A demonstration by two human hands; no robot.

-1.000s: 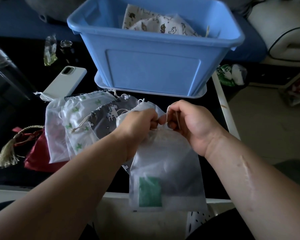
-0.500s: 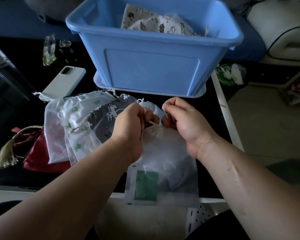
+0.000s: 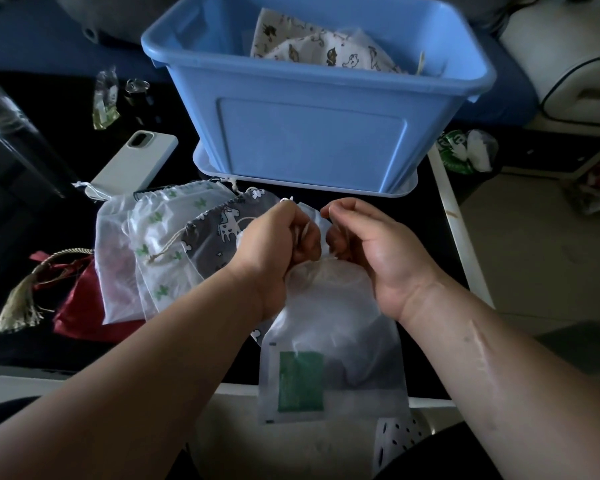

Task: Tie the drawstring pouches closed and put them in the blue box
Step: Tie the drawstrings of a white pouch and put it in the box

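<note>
Nearest me, the frosted pouch (image 3: 333, 341) hangs its lower end over the front edge of the counter (image 3: 49, 348). My left hand (image 3: 274, 251) and right hand (image 3: 371, 251) meet at its gathered neck, each grip clamped there with fingers curled on the cord. I judge the knot is under way, not finished.

Just to the left lie four more, overlapping: a grey pouch (image 3: 222, 233), a green-print pouch (image 3: 167, 244), a sheer pouch (image 3: 115, 258) and a red pouch (image 3: 80, 313). A phone (image 3: 136, 164) sits beyond them.

Farthest, the blue box (image 3: 312, 140) stands straight ahead with printed pouches (image 3: 326, 50) already inside. So part is done and about five remain.

The path from my hands to the box looks free, but its near wall is tall, so I must lift over the rim. The counter's right edge runs close beside my right hand.
</note>
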